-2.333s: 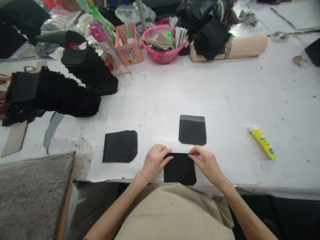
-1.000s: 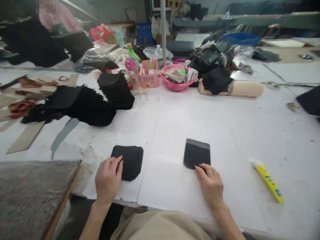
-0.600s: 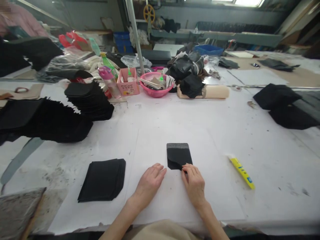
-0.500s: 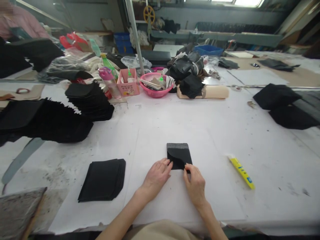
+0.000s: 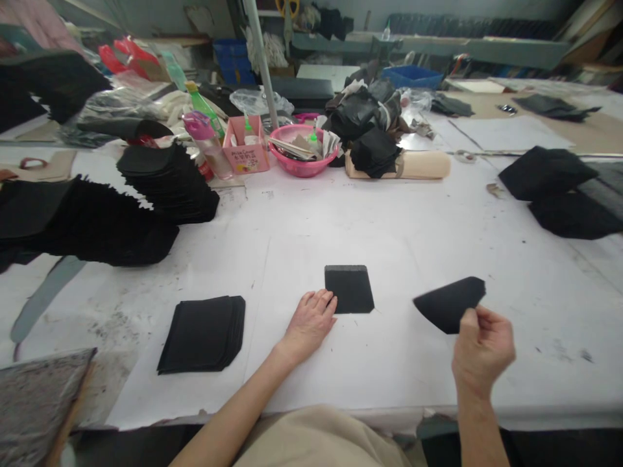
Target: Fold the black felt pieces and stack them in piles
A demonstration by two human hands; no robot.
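Observation:
My left hand (image 5: 311, 321) lies with its fingers stretched out, the fingertips at the left edge of a flat black piece (image 5: 349, 292) with a grey strip along its far edge. Off to the right, my right hand (image 5: 487, 347) pinches a thin black sheet (image 5: 448, 305) by its near right corner. That sheet hangs tilted above the white paper, apart from the flat piece. To the left of my hands is a neat stack of black pieces (image 5: 199, 334) with cut corners. No yellow tool shows now.
Tall black stacks (image 5: 168, 188) stand at the left, near a pink box (image 5: 246, 146) and a pink basin (image 5: 302, 159). A beige roll (image 5: 423, 165) lies at the back. Folded black material (image 5: 548, 174) is at the right, a grey board (image 5: 43, 399) at the front left.
My right hand has lifted the upper black sheet off the flat piece and carried it right. The yellow tool there has gone from sight. My left hand stays beside the piece; the view tilted down slightly.

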